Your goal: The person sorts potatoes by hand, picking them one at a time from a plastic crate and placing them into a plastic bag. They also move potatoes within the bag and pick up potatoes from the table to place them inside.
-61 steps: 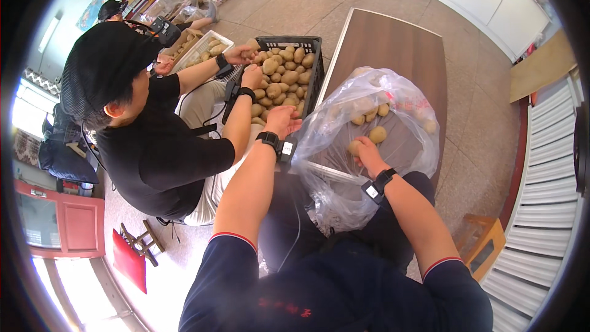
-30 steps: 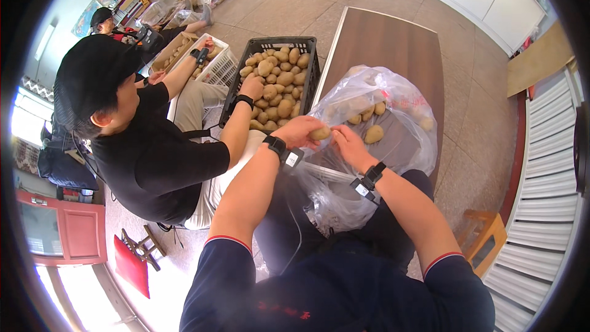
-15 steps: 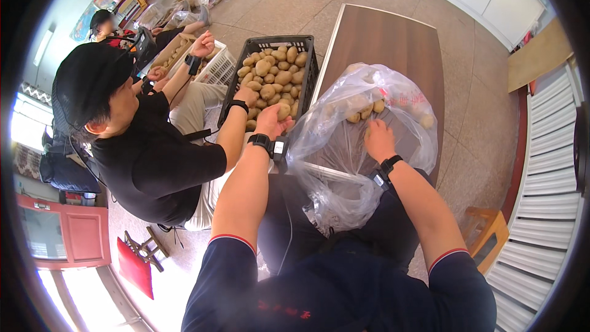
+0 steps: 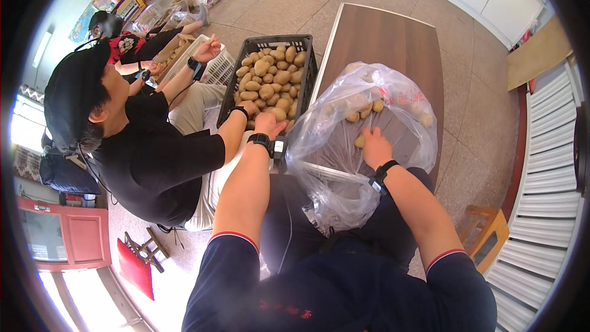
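My left hand [image 4: 269, 126] is at the near right corner of a black plastic crate [image 4: 312, 74] full of potatoes. Its fingers curl against a large potato [image 4: 278, 114]. My right hand [image 4: 376, 149] reaches into the mouth of a clear plastic bag [image 4: 405, 101] and pinches a small potato [image 4: 359, 141]. Just beyond it in the bag, a few more potatoes [image 4: 365, 111] lie together. The bag spreads over the near end of a brown table [image 4: 387, 37] and hangs down toward my lap.
At my left sits a person in black [image 4: 160, 166], one hand [image 4: 249, 108] in the same crate. Another person [image 4: 123, 46] sits farther back. White basket [image 4: 220, 67] and potato carton [image 4: 175, 52] stand beyond. A wooden chair [image 4: 488, 233] is at my right, a red-seated stool [image 4: 134, 267] behind left.
My right hand has drawn slightly back toward me, and the small potato now shows at its fingers. My left hand has shifted slightly left and lower. The neighbour's raised hand has moved right.
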Demonstrator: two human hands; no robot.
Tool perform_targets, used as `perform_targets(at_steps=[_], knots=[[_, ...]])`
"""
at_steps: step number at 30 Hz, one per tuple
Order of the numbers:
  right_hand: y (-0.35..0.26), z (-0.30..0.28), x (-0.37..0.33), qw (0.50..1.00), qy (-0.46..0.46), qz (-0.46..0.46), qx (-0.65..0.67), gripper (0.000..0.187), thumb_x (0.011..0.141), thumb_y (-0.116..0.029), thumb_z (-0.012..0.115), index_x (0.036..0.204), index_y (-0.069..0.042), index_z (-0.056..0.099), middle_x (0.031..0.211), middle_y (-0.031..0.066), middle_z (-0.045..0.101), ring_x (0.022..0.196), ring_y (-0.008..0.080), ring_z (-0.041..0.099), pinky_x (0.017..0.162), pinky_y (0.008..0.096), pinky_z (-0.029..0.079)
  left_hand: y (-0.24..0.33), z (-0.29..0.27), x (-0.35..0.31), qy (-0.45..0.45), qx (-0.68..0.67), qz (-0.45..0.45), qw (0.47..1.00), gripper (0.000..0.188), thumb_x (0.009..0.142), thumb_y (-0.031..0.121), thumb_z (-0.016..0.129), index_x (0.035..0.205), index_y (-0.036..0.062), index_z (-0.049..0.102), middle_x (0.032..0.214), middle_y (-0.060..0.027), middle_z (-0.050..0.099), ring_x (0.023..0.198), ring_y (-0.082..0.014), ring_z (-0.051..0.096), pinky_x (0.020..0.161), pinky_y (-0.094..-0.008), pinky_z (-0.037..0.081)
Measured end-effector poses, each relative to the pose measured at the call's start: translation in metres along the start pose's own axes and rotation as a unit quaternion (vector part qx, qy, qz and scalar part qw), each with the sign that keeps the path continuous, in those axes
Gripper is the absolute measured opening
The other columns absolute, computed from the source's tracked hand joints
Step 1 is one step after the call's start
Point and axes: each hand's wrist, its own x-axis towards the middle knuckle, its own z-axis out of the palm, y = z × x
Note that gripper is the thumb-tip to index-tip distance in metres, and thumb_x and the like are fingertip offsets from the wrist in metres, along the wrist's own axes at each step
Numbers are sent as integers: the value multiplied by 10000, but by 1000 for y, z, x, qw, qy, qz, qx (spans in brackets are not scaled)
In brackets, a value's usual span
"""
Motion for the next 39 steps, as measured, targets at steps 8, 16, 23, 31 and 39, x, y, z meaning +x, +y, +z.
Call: perform_targets(at_steps=[8, 16, 23, 31, 39], knots=[[-13, -11, -8, 995, -83, 16, 49, 470, 741, -186, 660, 1186, -102, 537, 1105, 203, 523, 895, 406, 622, 778, 467, 522, 16, 21, -28, 45, 34, -19, 998, 332, 925, 172, 523, 1211, 27, 436, 1093, -136, 497, 923, -286, 561, 770, -409, 551], [6, 0, 10, 913, -130, 94, 376, 499, 844, -348, 598, 1232, -43, 521, 972, 170, 593, 929, 340, 617, 776, 415, 492, 22, 57, -51, -104, 109, -3, 989, 232, 930, 225, 542, 1085, 53, 536, 967, -67, 583, 718, -198, 628, 604, -313, 538], [-27, -32, 7, 750, -229, 190, 590, 427, 915, -425, 531, 1149, -68, 511, 831, 47, 538, 559, 82, 429, 467, 253, 340, 22, 81, -78, -207, 183, -83, 957, 313, 941, 302, 553, 1137, 59, 521, 1020, -94, 607, 730, -224, 663, 578, -318, 527], [-59, -43, 13, 733, -262, 87, 621, 357, 977, -426, 477, 948, -72, 514, 735, 22, 525, 531, 88, 458, 464, 239, 361, 19, 100, -88, -274, 212, -132, 929, 435, 946, 389, 555, 1213, 54, 477, 1157, -153, 564, 849, -299, 675, 653, -358, 557], [-76, -45, 16, 776, -228, 36, 587, 376, 982, -398, 486, 916, -37, 568, 713, 20, 537, 535, 93, 472, 480, 245, 385, 14, 96, -85, -325, 188, -134, 917, 430, 957, 372, 525, 1213, 28, 494, 1081, -158, 617, 846, -299, 672, 709, -371, 573]])
